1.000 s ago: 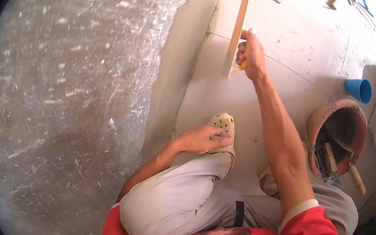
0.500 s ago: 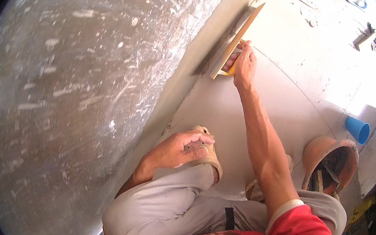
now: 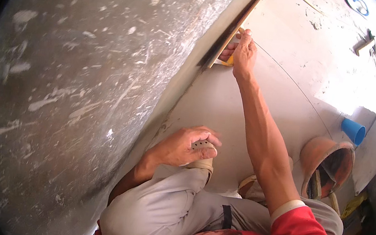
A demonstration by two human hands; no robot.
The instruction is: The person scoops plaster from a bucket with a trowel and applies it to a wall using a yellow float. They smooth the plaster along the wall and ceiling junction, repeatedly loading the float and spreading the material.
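My right hand is closed around the yellow handle of a plastering float. Its long, thin blade stands on edge against the pale strip along the foot of the wall, and the blade's far face is hidden. My left hand hovers over my beige perforated shoe, thumb and fingers apart with nothing in them. Slight blur smears those fingertips.
The grey, white-flecked wall rises close on my left. On the pale floor at right are a blue cup and a tipped, orange-brown bucket with a stick-like handle inside. Small tools lie at the far right.
My right hand has slid the float slightly farther away along the strip, and its blade now sits closer against it. My left hand has shifted a little, its fingers still apart.
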